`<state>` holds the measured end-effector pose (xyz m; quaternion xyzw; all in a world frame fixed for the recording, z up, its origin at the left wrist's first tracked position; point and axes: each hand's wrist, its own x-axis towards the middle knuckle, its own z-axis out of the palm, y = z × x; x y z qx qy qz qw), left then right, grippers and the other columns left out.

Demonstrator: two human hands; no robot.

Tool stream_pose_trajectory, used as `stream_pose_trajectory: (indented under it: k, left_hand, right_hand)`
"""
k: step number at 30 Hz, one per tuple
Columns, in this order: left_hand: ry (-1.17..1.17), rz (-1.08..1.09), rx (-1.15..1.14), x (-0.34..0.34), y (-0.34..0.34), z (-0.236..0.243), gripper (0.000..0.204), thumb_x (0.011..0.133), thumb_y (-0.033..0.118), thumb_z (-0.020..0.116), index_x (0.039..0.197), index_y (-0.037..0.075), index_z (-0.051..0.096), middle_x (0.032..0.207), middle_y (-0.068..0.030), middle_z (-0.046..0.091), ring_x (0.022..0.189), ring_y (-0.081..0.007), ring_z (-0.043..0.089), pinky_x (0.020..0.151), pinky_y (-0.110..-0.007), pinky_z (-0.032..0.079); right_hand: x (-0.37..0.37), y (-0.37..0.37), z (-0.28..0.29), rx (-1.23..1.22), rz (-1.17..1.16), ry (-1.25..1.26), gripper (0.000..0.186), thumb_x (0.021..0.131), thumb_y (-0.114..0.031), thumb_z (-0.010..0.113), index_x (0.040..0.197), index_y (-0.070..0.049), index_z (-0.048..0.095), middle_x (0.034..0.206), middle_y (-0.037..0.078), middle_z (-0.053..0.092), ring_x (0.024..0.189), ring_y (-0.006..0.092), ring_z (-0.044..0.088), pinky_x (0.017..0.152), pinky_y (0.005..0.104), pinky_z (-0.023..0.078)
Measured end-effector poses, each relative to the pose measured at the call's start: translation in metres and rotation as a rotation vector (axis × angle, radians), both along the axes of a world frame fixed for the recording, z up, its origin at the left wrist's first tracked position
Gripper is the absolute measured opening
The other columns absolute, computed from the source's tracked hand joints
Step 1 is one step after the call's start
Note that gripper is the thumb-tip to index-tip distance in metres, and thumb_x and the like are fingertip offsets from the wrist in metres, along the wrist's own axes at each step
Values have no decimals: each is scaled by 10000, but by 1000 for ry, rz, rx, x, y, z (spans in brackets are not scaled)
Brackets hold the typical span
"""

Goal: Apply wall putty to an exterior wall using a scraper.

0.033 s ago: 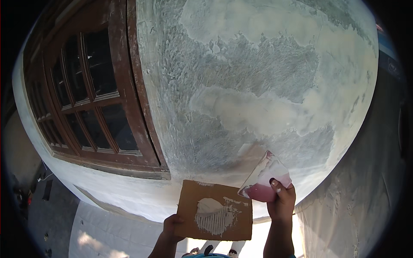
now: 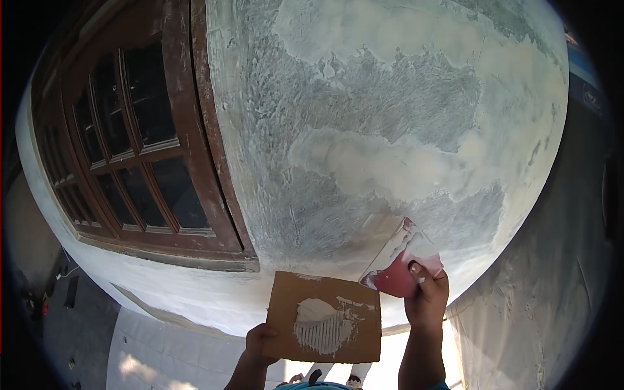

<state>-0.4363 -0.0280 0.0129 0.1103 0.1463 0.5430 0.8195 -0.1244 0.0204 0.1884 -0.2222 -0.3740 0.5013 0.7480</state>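
Note:
My left hand [image 2: 261, 343] grips the left edge of a brown piece of cardboard [image 2: 284, 312], held out in front of me. A mound of white putty [image 2: 316, 311] with ridged streaks lies on its middle, and thinner smears are to the right. In my right hand [image 2: 427, 296] is a flat pink putty spreader [image 2: 398, 276], thumb on its face. White paste coats the spreader's long upper-left edge. The spreader is just above the cardboard's upper right corner, close to the wall [image 2: 305, 214]; whether it touches the wall I cannot tell. Wet-looking pale patches cover parts of the grey wall.
To the left, a brown wooden window [image 2: 185, 149] with dark panes is set in the wall. A grey sheet [image 2: 513, 312] hangs or lies at the right. Pale covering [image 2: 162, 348] spreads over the ground below, and my feet [image 2: 353, 380] show at the lower edge.
My right hand has raised the spreader slightly and tilted it, so more of the paste along its edge shows. The cardboard in my left hand has hardly moved.

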Motion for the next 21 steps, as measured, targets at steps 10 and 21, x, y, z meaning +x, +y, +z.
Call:
stream_pose_trajectory:
  k: [10, 21]
  left_hand:
    - [-202, -246, 42, -70, 6, -1, 648, 800, 171, 480, 1398, -72, 425, 1328, -244, 566, 1195, -393, 587, 1038, -484, 487]
    - [-37, -195, 4, -97, 17, -12, 655, 797, 210, 465, 1394, -60, 455, 1328, -219, 583, 1129, -354, 631, 959, -447, 540]
  right_hand:
    - [-95, 24, 87, 436, -1027, -1029, 305, 904, 18, 650, 1204, -31, 677, 1045, 126, 731, 927, 164, 697, 836, 266, 524]
    - [-164, 94, 78, 587, -1468, -1548, 511, 870, -94, 532, 1351, 76, 528, 1345, 271, 569, 1241, 399, 574, 1076, 492, 445]
